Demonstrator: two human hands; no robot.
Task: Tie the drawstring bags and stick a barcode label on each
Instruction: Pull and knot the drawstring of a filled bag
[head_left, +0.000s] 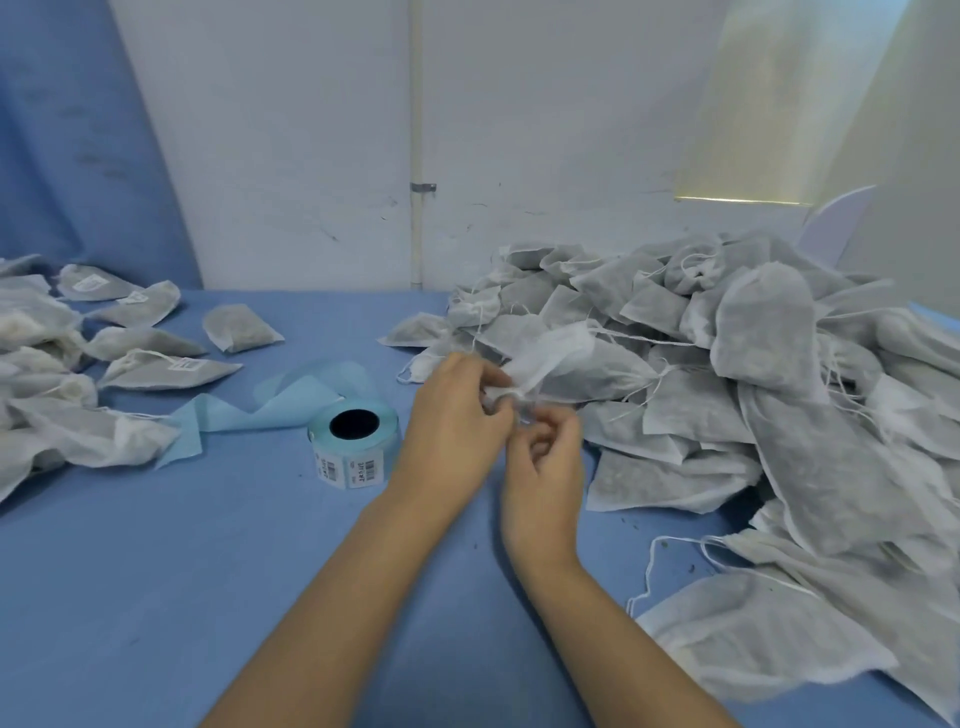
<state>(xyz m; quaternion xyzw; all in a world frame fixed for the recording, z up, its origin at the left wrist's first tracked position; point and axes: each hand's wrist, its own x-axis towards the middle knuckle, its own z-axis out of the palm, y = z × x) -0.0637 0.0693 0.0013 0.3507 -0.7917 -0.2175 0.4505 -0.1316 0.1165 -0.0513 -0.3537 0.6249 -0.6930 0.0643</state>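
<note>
A single view is given, taken by a wide-angle camera worn on the person's head. It is aimed forward and down across a blue cloth-covered table toward a scuffed white wall. The left hand and right hand, by which a white non-woven drawstring bag is held, are framed centrally and closely, the forearms entering from the bottom edge.

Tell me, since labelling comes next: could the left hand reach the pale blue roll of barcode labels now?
Probably yes: the left hand is just right of the pale blue label roll, nothing between them, though its fingers pinch the white fabric drawstring bag.
</note>
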